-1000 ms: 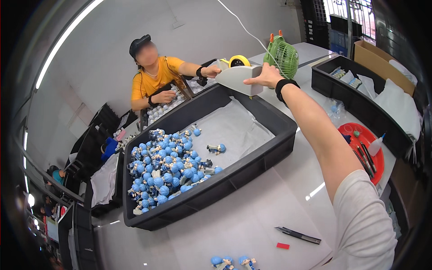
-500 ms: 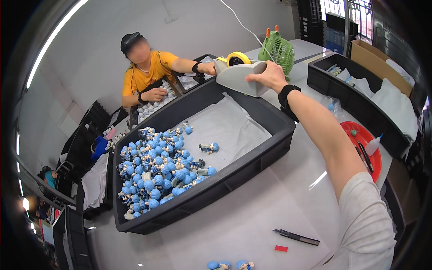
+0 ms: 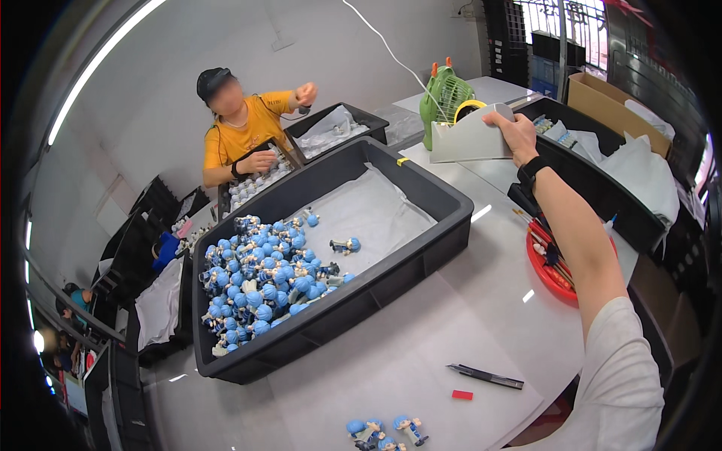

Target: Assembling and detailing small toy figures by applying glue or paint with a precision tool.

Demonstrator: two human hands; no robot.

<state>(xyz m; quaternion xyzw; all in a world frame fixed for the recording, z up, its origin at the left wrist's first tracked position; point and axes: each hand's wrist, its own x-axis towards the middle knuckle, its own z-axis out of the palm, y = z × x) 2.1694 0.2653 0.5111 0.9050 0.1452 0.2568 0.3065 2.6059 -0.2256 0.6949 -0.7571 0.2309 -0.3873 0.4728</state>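
My right hand (image 3: 517,135) is closed around the back end of a grey tape dispenser (image 3: 470,143) with a roll of yellow tape, over the far right of the table. My left hand is out of view. Left of the dispenser, a large dark grey bin (image 3: 353,301) has a white liner and a heap of small blue-haired figurines (image 3: 263,278) at its left side. A single figurine (image 3: 345,245) lies apart on the liner. A small yellow strip (image 3: 402,161) shows on the bin's far rim.
A green fan (image 3: 449,94) stands behind the dispenser. Near me lie a black pen-like cutter (image 3: 489,376), a red piece (image 3: 462,395) and several figurines (image 3: 406,428). A red basin of tools (image 3: 553,274) sits under my forearm. Across the table, a person in yellow (image 3: 248,135) raises one hand.
My right hand and the tape dispenser have moved right, away from the bin. The other person's hand has come off the dispenser and is raised. More figurines show at the near edge.
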